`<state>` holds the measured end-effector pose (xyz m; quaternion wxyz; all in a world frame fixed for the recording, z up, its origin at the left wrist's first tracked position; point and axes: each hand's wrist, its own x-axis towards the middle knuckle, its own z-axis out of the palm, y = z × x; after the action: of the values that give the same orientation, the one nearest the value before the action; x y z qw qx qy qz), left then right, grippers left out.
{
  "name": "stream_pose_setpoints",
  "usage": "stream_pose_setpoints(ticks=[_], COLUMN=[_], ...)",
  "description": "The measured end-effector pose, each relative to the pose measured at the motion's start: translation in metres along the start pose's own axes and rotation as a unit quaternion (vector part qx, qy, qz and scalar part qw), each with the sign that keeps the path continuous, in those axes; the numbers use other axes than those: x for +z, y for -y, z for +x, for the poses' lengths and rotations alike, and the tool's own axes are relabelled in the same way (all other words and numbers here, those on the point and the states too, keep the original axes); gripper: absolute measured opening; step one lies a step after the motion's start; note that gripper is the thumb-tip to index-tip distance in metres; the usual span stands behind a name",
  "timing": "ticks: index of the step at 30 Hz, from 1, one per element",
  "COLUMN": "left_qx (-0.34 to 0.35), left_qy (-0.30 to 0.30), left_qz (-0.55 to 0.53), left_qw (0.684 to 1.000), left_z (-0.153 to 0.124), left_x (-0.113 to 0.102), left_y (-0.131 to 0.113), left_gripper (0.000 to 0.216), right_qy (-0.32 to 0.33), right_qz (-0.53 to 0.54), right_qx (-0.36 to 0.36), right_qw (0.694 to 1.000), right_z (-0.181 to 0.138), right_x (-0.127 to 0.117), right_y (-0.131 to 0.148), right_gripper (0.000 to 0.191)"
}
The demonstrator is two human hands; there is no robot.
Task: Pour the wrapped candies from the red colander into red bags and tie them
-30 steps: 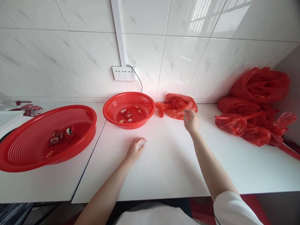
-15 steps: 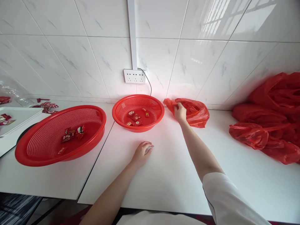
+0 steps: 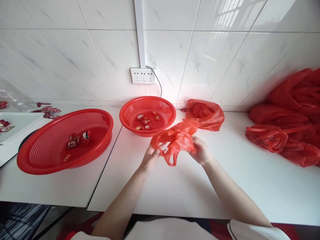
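A thin red plastic bag [image 3: 181, 136] with loop handles is stretched between my two hands above the white table. My left hand [image 3: 150, 156] grips its left side, thumb against the plastic. On the right, my right hand [image 3: 200, 151] holds the other side, its fingers partly hidden behind the bag. Just beyond stands a round red basket [image 3: 130, 125] with several small wrapped candies [image 3: 147, 121] on its bottom. A crumpled red bag [image 3: 210, 115] lies behind my right hand near the wall.
At left, a larger tilted red basket [image 3: 45, 146] holds several wrapped candies [image 3: 73, 141]. Farther left are a white tray [image 3: 25, 121], a clear plastic bottle [image 3: 17, 101] and red wrappers [image 3: 48, 111]. Full red bags [image 3: 282, 126] crowd the right side. A power strip [image 3: 143, 76] is on the tiled wall.
My right hand has drawn a red bag off the pile near the wall toward me. My left hand has risen from the table and taken hold of the bag too.
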<state>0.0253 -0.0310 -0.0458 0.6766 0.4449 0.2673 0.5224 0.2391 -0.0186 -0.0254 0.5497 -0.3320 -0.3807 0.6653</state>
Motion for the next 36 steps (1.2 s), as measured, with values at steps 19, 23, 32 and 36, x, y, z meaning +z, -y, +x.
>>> stream_pose_setpoints(ticks=[19,23,32,36], left_qx=[-0.243,-0.271,-0.253,-0.259], left_qy=[-0.057,-0.022,-0.035,-0.045], left_qz=[-0.072,-0.103,-0.006,0.089], left_qw=[0.966,0.957,0.967,0.961], left_z=[-0.052,-0.06,-0.076,-0.081], left_x=[0.003,0.011,0.007,-0.005], left_y=[-0.015,-0.02,-0.03,-0.032], left_gripper=[0.071,0.077,0.078,0.073], right_qy=[0.197,0.217,0.011,-0.046], right_qz=[-0.372,-0.355,-0.147,-0.062], right_qx=[0.02,-0.051,-0.12,-0.178], right_qw=[0.907,0.908,0.982,0.981], right_z=[-0.047,-0.042,-0.046,-0.049], right_x=[0.056,0.065,0.07,0.061], right_y=[-0.082,-0.102,-0.07,-0.045], right_gripper=[0.051,0.066,0.06,0.045])
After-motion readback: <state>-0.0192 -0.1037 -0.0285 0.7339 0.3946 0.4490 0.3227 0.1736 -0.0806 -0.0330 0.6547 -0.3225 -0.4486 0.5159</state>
